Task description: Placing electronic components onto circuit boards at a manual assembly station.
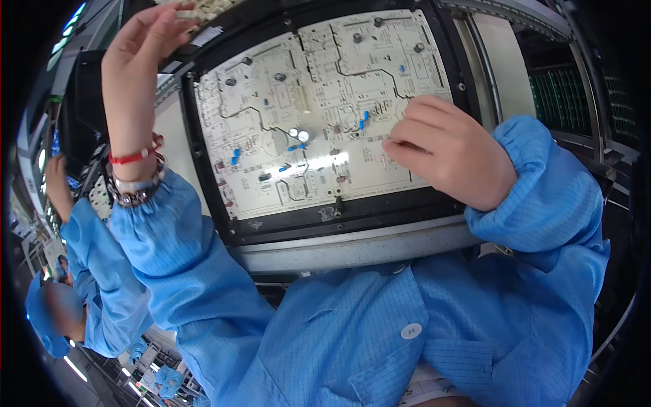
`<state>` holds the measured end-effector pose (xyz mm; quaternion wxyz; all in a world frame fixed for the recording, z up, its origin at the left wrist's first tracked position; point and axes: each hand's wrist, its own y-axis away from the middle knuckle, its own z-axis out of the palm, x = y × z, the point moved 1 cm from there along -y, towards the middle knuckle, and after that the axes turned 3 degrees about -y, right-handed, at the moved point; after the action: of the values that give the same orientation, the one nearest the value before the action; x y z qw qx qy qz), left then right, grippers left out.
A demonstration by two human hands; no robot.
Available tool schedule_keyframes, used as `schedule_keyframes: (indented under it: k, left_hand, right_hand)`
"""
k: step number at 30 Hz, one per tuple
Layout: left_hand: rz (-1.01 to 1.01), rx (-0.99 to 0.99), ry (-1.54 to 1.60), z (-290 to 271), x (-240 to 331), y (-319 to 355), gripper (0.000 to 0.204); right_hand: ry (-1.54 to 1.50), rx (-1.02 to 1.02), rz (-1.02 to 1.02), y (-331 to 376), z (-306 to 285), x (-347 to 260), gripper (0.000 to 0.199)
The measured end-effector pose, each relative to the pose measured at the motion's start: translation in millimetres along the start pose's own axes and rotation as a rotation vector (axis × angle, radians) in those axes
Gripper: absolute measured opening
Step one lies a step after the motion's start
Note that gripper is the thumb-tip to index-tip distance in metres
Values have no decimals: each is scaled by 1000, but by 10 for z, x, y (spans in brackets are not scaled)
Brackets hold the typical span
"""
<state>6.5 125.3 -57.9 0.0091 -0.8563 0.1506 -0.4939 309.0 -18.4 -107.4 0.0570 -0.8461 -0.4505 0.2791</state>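
At the centre of the black frame [203, 176] lay the white board [319, 115], dotted with small blue parts. The right hand [451, 152] rested on its edge at three o'clock, fingers curled tight onto the surface; whether they pinched a part I could not tell. The left hand [139, 64] rose at ten o'clock, fingers loosely spread toward a tray [203, 8]. Seating a part squarely likely called for straight, gentle pressure.

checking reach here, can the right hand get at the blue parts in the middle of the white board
Probably yes: the right hand already rests on the white board, and nothing lies between it and the blue parts.
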Motion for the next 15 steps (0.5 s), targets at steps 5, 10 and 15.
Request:
schedule_keyframes:
  k: [5, 10, 15]
  left_hand:
    - [-87, -133, 394, 120, 233, 213, 23]
    - [-161, -182, 491, 293, 554, 344, 24]
    - [-271, -408, 652, 739, 753, 321, 18]
  right_hand:
    - [-104, -26, 40, 74, -159, 15, 27]
    - [-45, 127, 60, 146, -506, 257, 23]
    - [73, 195, 164, 384, -778, 677, 19]
